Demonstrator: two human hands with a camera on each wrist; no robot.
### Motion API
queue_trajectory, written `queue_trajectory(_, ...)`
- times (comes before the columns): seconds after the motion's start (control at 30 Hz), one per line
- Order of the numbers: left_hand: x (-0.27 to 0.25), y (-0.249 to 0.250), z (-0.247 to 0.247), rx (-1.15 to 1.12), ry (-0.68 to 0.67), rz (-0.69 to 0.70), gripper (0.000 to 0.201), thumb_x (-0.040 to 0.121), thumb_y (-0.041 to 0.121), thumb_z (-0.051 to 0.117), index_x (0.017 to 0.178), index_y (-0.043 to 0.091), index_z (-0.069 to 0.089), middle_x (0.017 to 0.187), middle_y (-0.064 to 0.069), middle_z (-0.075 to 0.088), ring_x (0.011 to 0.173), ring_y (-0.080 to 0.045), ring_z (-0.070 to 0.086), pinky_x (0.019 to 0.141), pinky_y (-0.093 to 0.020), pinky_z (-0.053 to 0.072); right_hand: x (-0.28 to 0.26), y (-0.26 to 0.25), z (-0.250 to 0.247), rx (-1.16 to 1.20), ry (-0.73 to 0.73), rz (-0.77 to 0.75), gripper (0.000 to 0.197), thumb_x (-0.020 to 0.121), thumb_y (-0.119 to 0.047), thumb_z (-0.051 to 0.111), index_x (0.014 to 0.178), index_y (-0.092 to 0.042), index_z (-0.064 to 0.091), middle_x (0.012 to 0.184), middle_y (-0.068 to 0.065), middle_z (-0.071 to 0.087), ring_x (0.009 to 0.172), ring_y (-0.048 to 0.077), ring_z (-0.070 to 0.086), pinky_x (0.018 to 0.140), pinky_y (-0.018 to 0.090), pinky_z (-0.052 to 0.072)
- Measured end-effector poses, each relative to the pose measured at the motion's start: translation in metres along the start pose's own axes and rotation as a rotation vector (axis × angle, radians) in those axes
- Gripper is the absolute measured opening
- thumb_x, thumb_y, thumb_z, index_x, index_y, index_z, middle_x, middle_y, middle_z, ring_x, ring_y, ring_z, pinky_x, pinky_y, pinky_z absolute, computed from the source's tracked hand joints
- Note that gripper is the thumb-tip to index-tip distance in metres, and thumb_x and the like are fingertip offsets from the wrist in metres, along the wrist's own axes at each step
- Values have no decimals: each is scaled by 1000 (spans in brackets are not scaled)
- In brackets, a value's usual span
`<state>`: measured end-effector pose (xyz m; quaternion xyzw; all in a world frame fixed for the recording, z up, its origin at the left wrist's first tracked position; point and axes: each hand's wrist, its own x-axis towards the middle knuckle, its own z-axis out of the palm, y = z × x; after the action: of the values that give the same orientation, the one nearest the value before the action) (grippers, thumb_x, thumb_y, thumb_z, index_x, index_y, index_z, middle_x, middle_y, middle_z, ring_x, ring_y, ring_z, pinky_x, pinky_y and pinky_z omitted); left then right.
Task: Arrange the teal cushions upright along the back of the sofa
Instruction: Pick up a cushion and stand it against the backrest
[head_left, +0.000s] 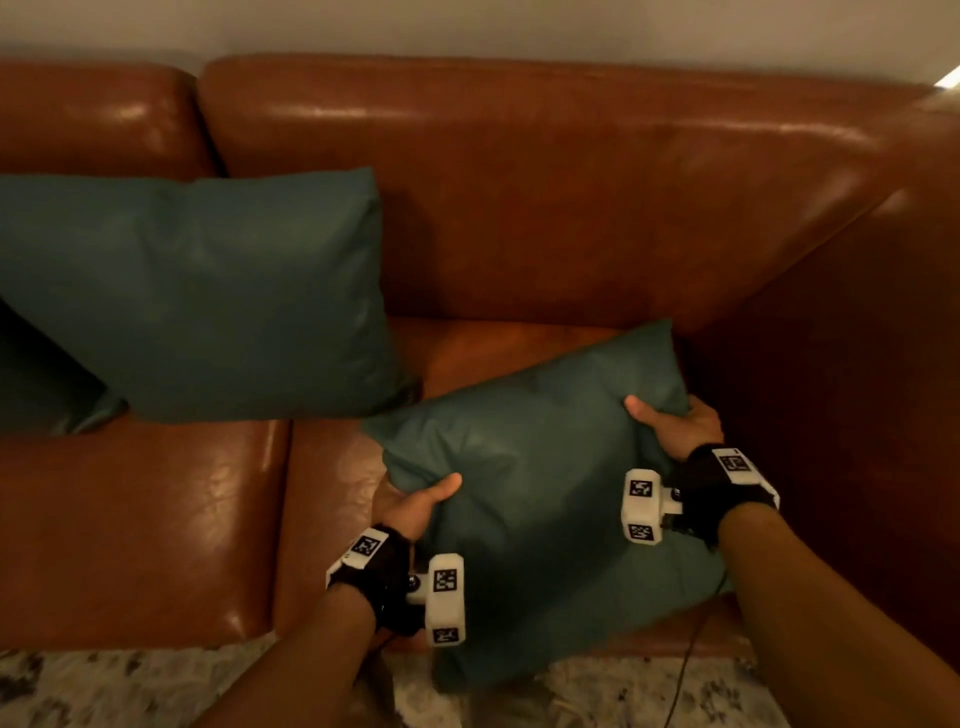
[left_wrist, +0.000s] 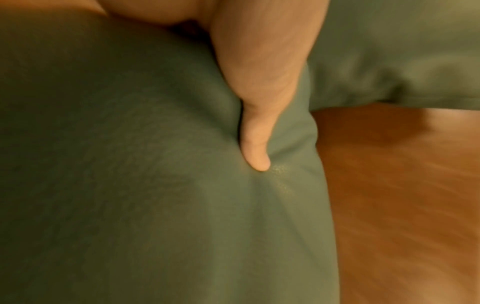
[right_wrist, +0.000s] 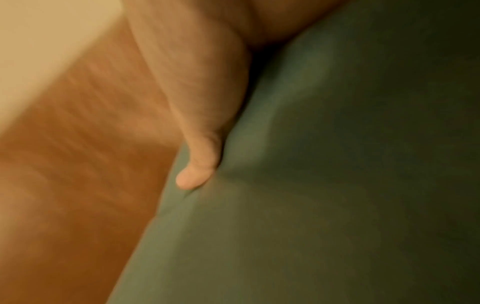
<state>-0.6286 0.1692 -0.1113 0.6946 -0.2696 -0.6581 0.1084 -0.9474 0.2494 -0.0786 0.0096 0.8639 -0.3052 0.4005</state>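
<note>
far-left cushion: dark teal square fabric cushion (head_left: 47, 384), only a corner in view at the frame edge, tucked under the next cushion, well left of both hands.
leaning cushion: large teal square fabric cushion (head_left: 208, 296), propped upright against the backrest of the brown leather sofa (head_left: 571, 208); its lower right corner sits just above and left of the left hand's thumb, close to the held cushion's top left corner. Contact between the two cannot be told.
left hand: left hand (head_left: 410, 506) grips the left edge of the held cushion; thumb on the front face, fingers hidden behind the edge. Left wrist view: thumb (left_wrist: 255, 148) presses a dent into the fabric.
held cushion: teal square fabric cushion (head_left: 540, 488), between the two hands, tilted, over the right seat of the sofa with its lower edge out past the seat front, above the pale mottled rug (head_left: 156, 686). Not against the backrest.
right hand: right hand (head_left: 675, 426) grips the cushion's upper right edge, next to the sofa's right armrest (head_left: 857, 389); thumb on the front face, fingers wrapped behind, out of sight. Right wrist view: thumb (right_wrist: 200, 168) pressed on the fabric near the edge.
wrist rigs: black straps with white marker blocks on both wrists.
</note>
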Motion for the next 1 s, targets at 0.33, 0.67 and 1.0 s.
queue_trajectory(0.33,11,148,33,206,-124,590,83,59,-8,87,135,0,52,125,-7,65,96,3,66,74,-1,48,-9,-42,-38,464,101,-351,56,78,-12,76,129,-12,53,110,0,63,95,12,62,81,28,49)
queue_trajectory(0.67,16,119,53,142,-146,314,100,70,4,85,149,26,28,136,2,55,119,-22,54,92,-40,46,23,-40,-25,499,4,-230,85,79,-28,76,150,-27,28,151,6,44,132,28,47,97,43,41)
queue_trajectory(1.0,56,99,66,192,-168,470,142,20,50,99,145,17,37,141,-5,59,128,-24,58,108,-51,46,23,-28,-27,516,-153,-205,92,69,-19,84,146,-29,33,129,-4,52,119,22,52,94,46,45)
